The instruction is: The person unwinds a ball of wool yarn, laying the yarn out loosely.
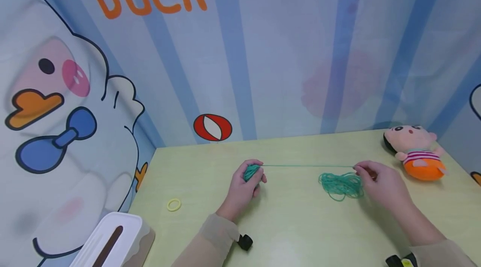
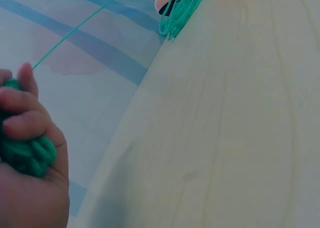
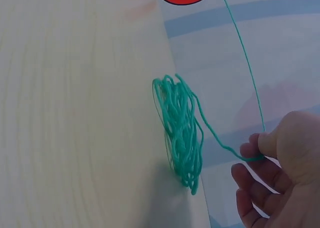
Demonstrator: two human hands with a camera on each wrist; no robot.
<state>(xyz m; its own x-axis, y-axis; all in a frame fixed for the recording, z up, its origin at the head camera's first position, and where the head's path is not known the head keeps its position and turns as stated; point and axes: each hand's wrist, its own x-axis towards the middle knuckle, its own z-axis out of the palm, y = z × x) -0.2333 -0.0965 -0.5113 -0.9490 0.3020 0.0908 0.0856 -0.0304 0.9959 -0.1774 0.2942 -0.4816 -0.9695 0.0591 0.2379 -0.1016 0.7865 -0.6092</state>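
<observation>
A small wound bundle of green yarn (image 1: 251, 172) sits in my left hand (image 1: 243, 185), whose fingers curl round it. In the left wrist view the bundle (image 2: 29, 155) bulges out below the fingers. From it a taut strand (image 1: 308, 166) runs across to my right hand (image 1: 385, 185), which pinches it between thumb and forefinger. A loose heap of the same green yarn (image 1: 341, 185) lies on the table beside the right hand. In the right wrist view a slack length leads from this heap (image 3: 180, 133) up to the pinching fingertips (image 3: 267, 144).
A plush doll (image 1: 418, 153) in orange lies at the table's back right. On the left are a yellow ring (image 1: 174, 205) and a white box with a slot (image 1: 129, 233). A printed curtain (image 1: 270, 50) stands behind the pale table (image 1: 293, 225).
</observation>
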